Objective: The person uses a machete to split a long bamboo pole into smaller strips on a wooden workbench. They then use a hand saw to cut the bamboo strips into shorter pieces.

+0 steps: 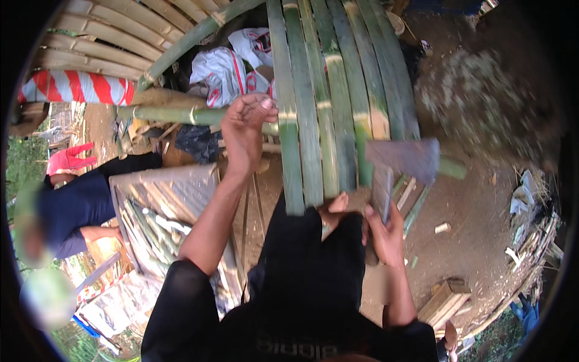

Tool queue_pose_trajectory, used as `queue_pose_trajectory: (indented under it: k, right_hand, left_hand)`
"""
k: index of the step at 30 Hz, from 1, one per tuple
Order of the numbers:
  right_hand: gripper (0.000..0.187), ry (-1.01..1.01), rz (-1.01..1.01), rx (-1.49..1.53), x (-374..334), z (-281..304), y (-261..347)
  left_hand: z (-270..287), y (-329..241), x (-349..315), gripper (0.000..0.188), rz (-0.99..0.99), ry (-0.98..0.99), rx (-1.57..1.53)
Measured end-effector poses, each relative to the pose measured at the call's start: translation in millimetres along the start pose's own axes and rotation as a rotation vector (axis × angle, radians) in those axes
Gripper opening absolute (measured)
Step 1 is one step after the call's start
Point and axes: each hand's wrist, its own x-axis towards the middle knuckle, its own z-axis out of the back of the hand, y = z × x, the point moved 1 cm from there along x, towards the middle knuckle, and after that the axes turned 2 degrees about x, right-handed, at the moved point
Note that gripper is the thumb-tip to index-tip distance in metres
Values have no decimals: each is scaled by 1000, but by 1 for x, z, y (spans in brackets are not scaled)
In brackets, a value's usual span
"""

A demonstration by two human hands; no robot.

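Observation:
In front of me stretch several green split-bamboo slats (309, 120), side by side, their near ends reaching my lap. My left hand (248, 116) is raised at the left edge of the leftmost slat, with the fingers curled and the thumb against them. Whatever they may pinch is too small to make out. On the right, my right hand (388, 235) is wrapped round the short handle of a hatchet (405, 159). Its broad, dull metal head is up by the near ends of the right-hand slats. A green bamboo pole (196, 116) runs crosswise left of the slats.
White sacks with red stripes (220, 75) lie behind the pole. At left, a person in dark clothes (87, 202) is beside a frame with bamboo strips (157, 226). A wooden block (445, 303) rests on the dirt floor at right, near piled sticks (531, 271).

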Motion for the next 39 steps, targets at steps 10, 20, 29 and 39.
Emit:
queue_pose_trajectory:
  k: [10, 20, 29, 39]
  right_hand:
    - [28, -76, -31, 120, 97, -46, 28]
    - [21, -45, -106, 157, 172, -109, 67]
    - [24, 16, -100, 131, 235, -142, 120]
    - [24, 4, -48, 45, 287, -158, 146]
  left_hand:
    - [-29, 70, 295, 17, -333, 72, -25]
    - [-78, 104, 368, 14, -516, 268, 541]
    - [-60, 96, 402, 11, -225, 122, 61]
    - [-31, 114, 481, 16, -228, -38, 216]
